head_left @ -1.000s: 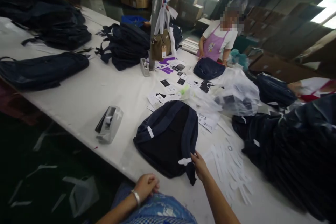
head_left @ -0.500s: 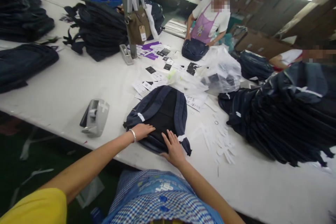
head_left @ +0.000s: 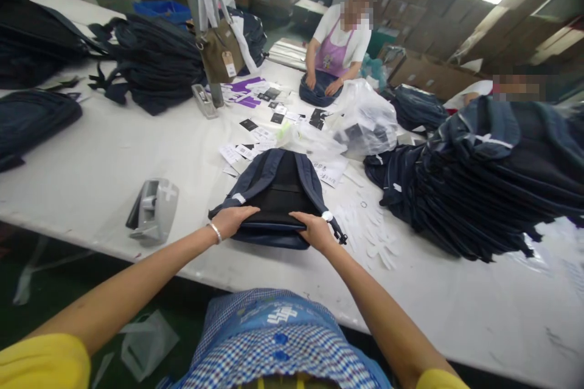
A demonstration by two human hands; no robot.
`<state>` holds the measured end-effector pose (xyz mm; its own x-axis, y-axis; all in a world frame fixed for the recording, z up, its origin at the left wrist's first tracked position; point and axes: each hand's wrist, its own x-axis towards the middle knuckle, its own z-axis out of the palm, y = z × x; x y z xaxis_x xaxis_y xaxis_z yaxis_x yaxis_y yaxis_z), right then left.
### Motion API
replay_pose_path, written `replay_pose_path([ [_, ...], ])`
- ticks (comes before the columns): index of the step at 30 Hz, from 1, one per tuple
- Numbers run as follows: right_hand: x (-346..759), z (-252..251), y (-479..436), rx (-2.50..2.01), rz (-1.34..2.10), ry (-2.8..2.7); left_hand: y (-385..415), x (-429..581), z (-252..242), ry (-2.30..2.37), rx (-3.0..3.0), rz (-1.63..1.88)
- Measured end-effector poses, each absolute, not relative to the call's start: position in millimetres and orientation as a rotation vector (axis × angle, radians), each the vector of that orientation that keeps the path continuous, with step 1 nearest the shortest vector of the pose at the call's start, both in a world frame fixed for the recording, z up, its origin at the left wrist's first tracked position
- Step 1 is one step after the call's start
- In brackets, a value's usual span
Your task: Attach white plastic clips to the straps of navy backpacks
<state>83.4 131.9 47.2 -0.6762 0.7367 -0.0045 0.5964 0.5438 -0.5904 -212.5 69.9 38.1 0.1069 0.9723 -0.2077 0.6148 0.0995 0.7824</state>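
Note:
A dark navy backpack [head_left: 280,194] lies on the white table in front of me, its black back panel and two shoulder straps facing up. White wrapping shows on both straps. At the near left corner my left hand [head_left: 232,219], with a bracelet at the wrist, grips the bag's edge. My right hand [head_left: 314,230] holds the same near edge on the right, thumb on top and fingers out of sight underneath. Between the hands the bottom of the bag is tipped up slightly towards me.
A grey tape dispenser [head_left: 152,211] stands left of the bag. White strips [head_left: 376,237] lie to its right, beside a tall stack of backpacks [head_left: 474,188]. Tags [head_left: 249,125] and a clear plastic bag [head_left: 365,121] lie beyond. Across the table a co-worker [head_left: 335,48] handles another bag.
Both hands have gone from lying flat on the backpack to gripping its near edge, which has risen. The view has shifted a little to the right.

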Motion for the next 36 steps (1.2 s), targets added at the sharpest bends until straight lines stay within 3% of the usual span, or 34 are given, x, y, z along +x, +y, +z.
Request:
replay_pose_path([
  [6, 105, 11, 106, -1.034, 0.78, -2.547, 62, -207, 31, 1.699, 1.698, 0.23],
  [11, 131, 20, 69, -1.064, 0.393, -2.324, 82, -216, 43, 1.654, 1.845, 0.161],
  [17, 110, 2, 36, -0.689, 0.368, -2.653, 85, -218, 32, 1.65, 1.887, 0.065],
  [25, 146, -33, 19, -1.503, 0.484, -2.438, 75, -201, 8, 1.645, 1.87, -0.045],
  [30, 127, -38, 6, -1.392, 0.591, -2.387, 56, -170, 13, 1.672, 2.061, -0.052],
  [36, 98, -51, 8, -1.341, 0.524, -2.428, 63, -64, 24, 1.437, 2.476, 0.209],
])
